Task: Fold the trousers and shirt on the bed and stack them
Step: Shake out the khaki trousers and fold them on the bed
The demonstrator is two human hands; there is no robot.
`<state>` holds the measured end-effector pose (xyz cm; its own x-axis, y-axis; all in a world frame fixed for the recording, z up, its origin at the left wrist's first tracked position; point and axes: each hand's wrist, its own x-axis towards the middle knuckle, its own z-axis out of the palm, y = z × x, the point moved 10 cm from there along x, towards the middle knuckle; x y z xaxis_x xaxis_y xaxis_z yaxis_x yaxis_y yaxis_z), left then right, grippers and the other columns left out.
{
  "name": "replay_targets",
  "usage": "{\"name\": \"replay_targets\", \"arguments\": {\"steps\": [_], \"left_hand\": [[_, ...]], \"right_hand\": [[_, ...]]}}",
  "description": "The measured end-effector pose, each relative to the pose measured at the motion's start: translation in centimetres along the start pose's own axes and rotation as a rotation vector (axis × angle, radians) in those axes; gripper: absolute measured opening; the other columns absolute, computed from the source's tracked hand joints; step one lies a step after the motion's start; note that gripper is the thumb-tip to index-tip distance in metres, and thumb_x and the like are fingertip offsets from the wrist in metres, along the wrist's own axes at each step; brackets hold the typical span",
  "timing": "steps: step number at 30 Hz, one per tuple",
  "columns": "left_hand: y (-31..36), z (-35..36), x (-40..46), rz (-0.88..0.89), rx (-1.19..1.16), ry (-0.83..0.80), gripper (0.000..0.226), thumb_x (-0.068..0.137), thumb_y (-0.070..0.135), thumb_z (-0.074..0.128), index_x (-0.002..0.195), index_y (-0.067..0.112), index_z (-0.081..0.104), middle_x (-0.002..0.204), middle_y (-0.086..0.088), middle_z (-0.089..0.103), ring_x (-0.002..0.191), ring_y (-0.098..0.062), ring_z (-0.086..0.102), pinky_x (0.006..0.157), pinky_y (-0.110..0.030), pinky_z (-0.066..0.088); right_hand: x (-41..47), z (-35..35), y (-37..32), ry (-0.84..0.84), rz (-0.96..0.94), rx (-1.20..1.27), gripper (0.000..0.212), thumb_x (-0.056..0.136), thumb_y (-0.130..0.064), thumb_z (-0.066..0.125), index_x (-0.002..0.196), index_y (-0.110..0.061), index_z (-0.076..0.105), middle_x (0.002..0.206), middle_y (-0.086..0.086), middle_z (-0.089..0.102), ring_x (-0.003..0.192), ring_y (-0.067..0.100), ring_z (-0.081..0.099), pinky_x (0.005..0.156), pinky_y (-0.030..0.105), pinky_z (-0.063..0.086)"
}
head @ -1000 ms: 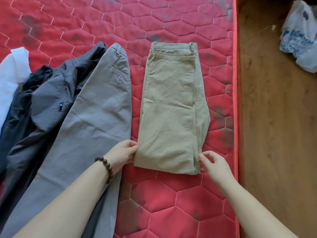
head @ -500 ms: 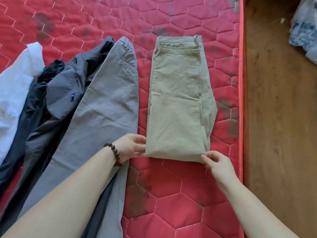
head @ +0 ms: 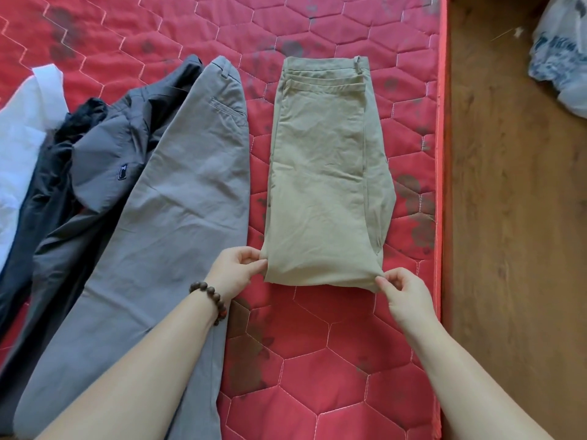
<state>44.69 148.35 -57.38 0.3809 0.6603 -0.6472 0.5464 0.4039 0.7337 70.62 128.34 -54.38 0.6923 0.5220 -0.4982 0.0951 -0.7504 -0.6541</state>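
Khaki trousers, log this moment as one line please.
khaki trousers: folded, flat on bed | left hand: pinches near left corner | right hand: pinches near right corner | grey trousers: unfolded alongside

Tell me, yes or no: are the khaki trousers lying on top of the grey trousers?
No; the khaki trousers lie apart from the grey trousers, with a strip of red mattress showing between them.

You had bright, even daylight with only soft shadows under your forearms. The wide lens bowed the mattress (head: 349, 360) edge, and the plastic bag (head: 562, 58) in the corner looked soft and slightly washed out.
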Motion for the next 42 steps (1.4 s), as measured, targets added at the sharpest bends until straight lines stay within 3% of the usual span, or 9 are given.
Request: {"name": "replay_targets", "arguments": {"steps": [6, 11, 15, 18, 22, 28, 34, 39, 42], "left_hand": [[0.7, 1.6, -1.2, 0.125, -0.076, -0.058, 0.014, 0.093, 0.032, 0.058, 0.090, 0.023, 0.069, 0.079, 0.013, 0.070, 0.070, 0.003, 0.058, 0.063, -0.009, 0.043], [1.6, 3.1, -1.5, 0.210, -0.105, -0.177, 0.017, 0.087, 0.010, 0.067, 0.102, 0.015, 0.060, 0.103, -0.003, 0.072, 0.100, -0.017, 0.068, 0.090, -0.030, 0.051], [2.1, 2.5, -0.8, 0.213, -0.104, -0.108, 0.015, 0.086, 0.003, 0.066, 0.096, 0.013, 0.062, 0.094, -0.003, 0.074, 0.091, -0.015, 0.070, 0.081, -0.024, 0.054], [0.0, 2.0, -0.4, 0.042, 0.015, -0.014, 0.014, 0.082, 0.001, 0.069, 0.091, 0.009, 0.061, 0.082, -0.007, 0.073, 0.077, -0.017, 0.067, 0.073, -0.028, 0.053], [-2.7, 2.3, -0.8, -0.148, 0.359, -0.019, 0.027, 0.081, 0.037, 0.071, 0.088, 0.012, 0.064, 0.084, -0.001, 0.068, 0.078, -0.016, 0.063, 0.063, -0.024, 0.045], [-0.7, 2.4, 1.3, -0.086, 0.037, 0.145, 0.037, 0.081, 0.026, 0.072, 0.111, 0.007, 0.062, 0.097, -0.008, 0.071, 0.092, -0.023, 0.068, 0.088, -0.042, 0.053], [0.8, 1.6, 3.8, 0.018, 0.042, 0.227, 0.016, 0.073, 0.015, 0.078, 0.082, 0.011, 0.065, 0.074, -0.004, 0.073, 0.070, -0.017, 0.068, 0.067, -0.032, 0.055], [0.6, 1.3, 6.5, -0.162, -0.139, 0.100, 0.042, 0.080, 0.031, 0.075, 0.111, 0.005, 0.065, 0.105, -0.009, 0.069, 0.098, -0.020, 0.066, 0.091, -0.038, 0.053], [5.0, 1.0, 10.6, -0.104, -0.281, 0.094, 0.026, 0.089, 0.026, 0.065, 0.101, 0.003, 0.068, 0.093, -0.014, 0.066, 0.085, -0.024, 0.060, 0.078, -0.037, 0.049]], "right_hand": [[-0.1, 0.8, -1.0, -0.069, -0.091, -0.089, 0.005, 0.085, -0.011, 0.068, 0.082, -0.009, 0.064, 0.093, -0.002, 0.060, 0.087, 0.014, 0.054, 0.071, 0.017, 0.037], [-0.3, 1.3, -1.4, -0.095, -0.103, -0.092, 0.007, 0.089, -0.012, 0.062, 0.090, -0.005, 0.062, 0.093, 0.001, 0.059, 0.086, 0.015, 0.052, 0.071, 0.025, 0.036], [0.1, 0.8, -0.9, -0.109, -0.058, 0.039, 0.011, 0.089, -0.008, 0.061, 0.080, -0.004, 0.056, 0.074, 0.002, 0.056, 0.069, 0.014, 0.048, 0.057, 0.014, 0.036], [0.1, 1.5, -0.5, -0.124, -0.052, -0.110, 0.016, 0.085, -0.007, 0.065, 0.074, -0.008, 0.053, 0.071, 0.000, 0.054, 0.069, 0.016, 0.049, 0.058, 0.023, 0.034], [0.2, 3.3, 1.7, -0.213, 0.115, -0.318, 0.018, 0.080, -0.023, 0.069, 0.083, -0.013, 0.054, 0.080, -0.001, 0.058, 0.082, 0.022, 0.055, 0.066, 0.030, 0.036], [3.4, 3.9, -2.0, -0.045, 0.139, 0.068, 0.049, 0.078, -0.033, 0.075, 0.115, -0.017, 0.046, 0.105, 0.002, 0.062, 0.097, 0.020, 0.060, 0.086, 0.035, 0.047], [5.9, 3.0, -5.0, 0.089, -0.025, 0.071, 0.054, 0.077, -0.009, 0.073, 0.121, -0.025, 0.047, 0.085, -0.015, 0.062, 0.082, 0.004, 0.061, 0.068, 0.009, 0.039], [7.6, 3.3, -4.9, -0.008, 0.048, 0.073, 0.075, 0.077, -0.026, 0.077, 0.138, -0.023, 0.033, 0.109, 0.004, 0.061, 0.102, 0.019, 0.058, 0.086, 0.030, 0.042], [11.9, 2.4, -7.9, 0.013, 0.022, 0.175, 0.071, 0.081, -0.029, 0.073, 0.138, -0.023, 0.031, 0.097, -0.001, 0.063, 0.098, 0.016, 0.059, 0.083, 0.029, 0.040]]}}
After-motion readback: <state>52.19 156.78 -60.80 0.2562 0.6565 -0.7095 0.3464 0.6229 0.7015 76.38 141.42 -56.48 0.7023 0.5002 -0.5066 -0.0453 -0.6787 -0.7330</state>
